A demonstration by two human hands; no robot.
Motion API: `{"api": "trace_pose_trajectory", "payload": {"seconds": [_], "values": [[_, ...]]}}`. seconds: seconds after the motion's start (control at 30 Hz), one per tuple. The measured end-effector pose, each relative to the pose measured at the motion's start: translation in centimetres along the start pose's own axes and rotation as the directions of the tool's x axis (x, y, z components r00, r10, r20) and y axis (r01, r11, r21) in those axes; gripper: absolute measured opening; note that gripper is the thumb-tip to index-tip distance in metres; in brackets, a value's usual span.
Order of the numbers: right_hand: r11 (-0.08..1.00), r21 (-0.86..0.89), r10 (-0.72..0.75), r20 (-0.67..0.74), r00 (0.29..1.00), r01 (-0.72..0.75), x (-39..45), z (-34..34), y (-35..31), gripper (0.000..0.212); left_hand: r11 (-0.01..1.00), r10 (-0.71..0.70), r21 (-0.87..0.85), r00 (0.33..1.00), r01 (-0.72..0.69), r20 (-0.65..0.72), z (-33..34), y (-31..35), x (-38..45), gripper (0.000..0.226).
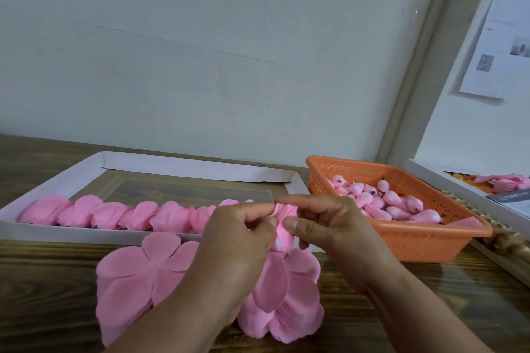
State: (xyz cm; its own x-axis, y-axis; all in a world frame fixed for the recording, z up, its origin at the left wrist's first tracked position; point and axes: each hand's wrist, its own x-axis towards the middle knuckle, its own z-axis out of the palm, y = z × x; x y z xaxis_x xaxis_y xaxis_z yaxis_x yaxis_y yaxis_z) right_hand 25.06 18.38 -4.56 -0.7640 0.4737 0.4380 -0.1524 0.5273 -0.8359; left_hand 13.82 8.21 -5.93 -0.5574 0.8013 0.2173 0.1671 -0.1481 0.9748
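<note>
Forearms enter from the bottom edge, both angled up toward the middle of the wooden table [51, 289].

Nearest me: 2 piles of flat pink petal sheets, left pile [137, 281] and right pile [289, 304], just beside each other. My left wrist crosses between them.

Above the right pile: 1 half-wrapped pink flower [282, 223], held off the table between both hands.
- My left hand [235, 241] has its back toward me, fingers curled, thumb and forefinger pinching the petal at the flower's upper left.
- My right hand [341, 233] pinches the flower's right side with thumb and forefinger, the other fingers curled behind it.

Behind the hands: 1 white tray [86, 233] holding a single row of wrapped flowers [172, 216]. I count 7, the last partly hidden by my left hand.

Right of it: 1 orange basket [415, 246] with heaped pink buds [387, 203], well over a dozen and too overlapped for an exact count. 1 flat petal lies in its near right corner.

Farther right: a second white tray [430, 173] with pink and orange pieces, number not readable.

Farthest: 1 paper sheet [499, 46] on the wall.
</note>
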Motion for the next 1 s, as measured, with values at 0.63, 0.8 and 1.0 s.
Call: {"api": "trace_pose_trajectory", "payload": {"seconds": [0.63, 0.8, 1.0], "values": [[0.997, 0.054, -0.047, -0.185, 0.982, 0.058, 0.0, 1.4, 0.2, 0.026, 0.910, -0.240, -0.364, 0.968, 0.198, -0.076, 0.0, 0.3, 0.5, 0.012], [0.994, 0.072, -0.045, -0.357, 0.933, 0.076, 0.1, 1.3, 0.5, 0.021, 0.554, -0.403, -0.785, 0.914, 0.278, 0.039, -0.2, 0.9, 0.9, 0.032], [0.979, -0.153, -0.183, -0.378, 0.908, 0.134, -0.2, 2.1, 0.1, 0.037, 0.571, -0.346, -0.763, 0.931, 0.305, 0.114, -0.2, 0.9, 0.6, 0.016]]}}
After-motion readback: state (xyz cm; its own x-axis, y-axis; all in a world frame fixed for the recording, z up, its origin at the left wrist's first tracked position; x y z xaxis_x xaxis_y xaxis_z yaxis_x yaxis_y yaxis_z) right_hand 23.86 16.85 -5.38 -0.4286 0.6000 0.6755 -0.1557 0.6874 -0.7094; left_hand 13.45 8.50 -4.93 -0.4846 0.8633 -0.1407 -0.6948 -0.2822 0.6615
